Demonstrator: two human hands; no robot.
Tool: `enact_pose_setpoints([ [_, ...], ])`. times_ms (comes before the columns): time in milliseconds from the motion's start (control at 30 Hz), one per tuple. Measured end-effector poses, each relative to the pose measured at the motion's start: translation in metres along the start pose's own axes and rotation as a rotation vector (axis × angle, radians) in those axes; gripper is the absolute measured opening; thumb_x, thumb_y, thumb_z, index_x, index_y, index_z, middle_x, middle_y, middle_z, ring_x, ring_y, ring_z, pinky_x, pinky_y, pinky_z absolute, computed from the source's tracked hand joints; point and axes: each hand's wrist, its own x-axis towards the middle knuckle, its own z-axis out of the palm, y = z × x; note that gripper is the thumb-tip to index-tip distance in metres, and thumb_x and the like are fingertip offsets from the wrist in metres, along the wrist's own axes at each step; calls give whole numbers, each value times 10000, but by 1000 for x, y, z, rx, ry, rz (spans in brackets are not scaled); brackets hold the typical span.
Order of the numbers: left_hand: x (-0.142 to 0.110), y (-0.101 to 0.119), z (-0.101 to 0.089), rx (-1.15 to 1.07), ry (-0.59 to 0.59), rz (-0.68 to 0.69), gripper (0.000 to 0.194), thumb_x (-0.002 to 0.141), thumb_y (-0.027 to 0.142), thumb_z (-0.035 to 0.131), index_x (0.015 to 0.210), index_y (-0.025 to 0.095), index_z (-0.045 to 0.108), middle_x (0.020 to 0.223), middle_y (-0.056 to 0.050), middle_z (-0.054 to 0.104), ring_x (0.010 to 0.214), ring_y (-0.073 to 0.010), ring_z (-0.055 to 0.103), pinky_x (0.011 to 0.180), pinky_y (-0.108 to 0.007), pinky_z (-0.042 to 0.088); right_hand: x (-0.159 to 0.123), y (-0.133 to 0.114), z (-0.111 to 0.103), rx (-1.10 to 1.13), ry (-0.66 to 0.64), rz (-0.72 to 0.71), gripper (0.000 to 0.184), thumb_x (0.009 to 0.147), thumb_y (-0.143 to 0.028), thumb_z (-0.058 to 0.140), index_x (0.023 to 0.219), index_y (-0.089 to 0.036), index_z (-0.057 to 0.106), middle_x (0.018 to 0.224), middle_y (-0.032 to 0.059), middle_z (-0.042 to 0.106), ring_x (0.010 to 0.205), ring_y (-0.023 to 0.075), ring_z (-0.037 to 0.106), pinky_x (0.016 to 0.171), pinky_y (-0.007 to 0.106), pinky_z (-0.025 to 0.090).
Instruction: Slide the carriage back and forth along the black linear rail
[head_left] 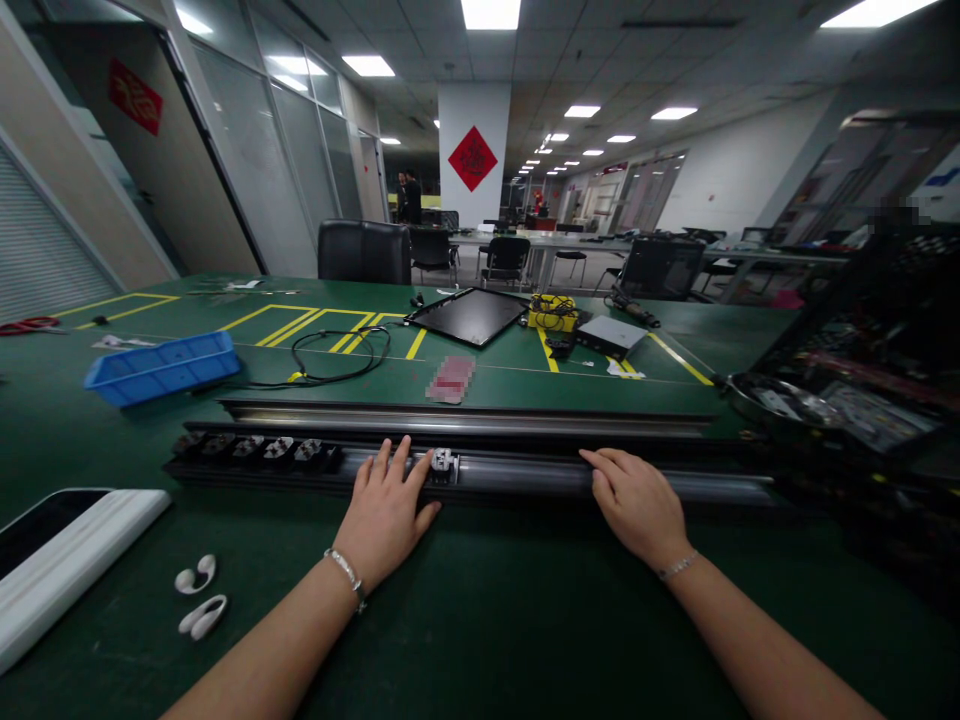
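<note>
Green bench point(525, 630) | blue plastic bin point(165, 372) toward left edge | two white earbuds point(211, 613) toward near-left corner | flat black panel point(472, 316) near far edge

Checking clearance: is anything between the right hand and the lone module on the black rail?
Nothing visible is: only a bare stretch of the black rail lies between the right hand and the module. The left hand is at its other side.

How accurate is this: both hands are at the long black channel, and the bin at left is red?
Only the colour is wrong: in the head view, the bin at left is blue. The left hand and right hand are at the long black channel.
</note>
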Motion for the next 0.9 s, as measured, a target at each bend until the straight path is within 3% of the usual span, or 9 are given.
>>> enact_pose_setpoints([
  [433,0,4,-2,-41,35,16,421,803,353,564,1204,225,543,1426,-118,423,1329,-349,337,1047,-553,303,0,1,0,4,-11,7,376,895,-242,360,1129,-211,654,1071,53,657,979,196,583,865,356,435],
  [900,1,10,-5,-83,8,148,466,821,310,553,1274,222,487,1449,-96,396,1351,-296,314,1078,-522,291,1,0,0,15,-10,11,376,887,-237,366,1122,-205,657,1069,58,655,973,198,583,871,362,435],
])
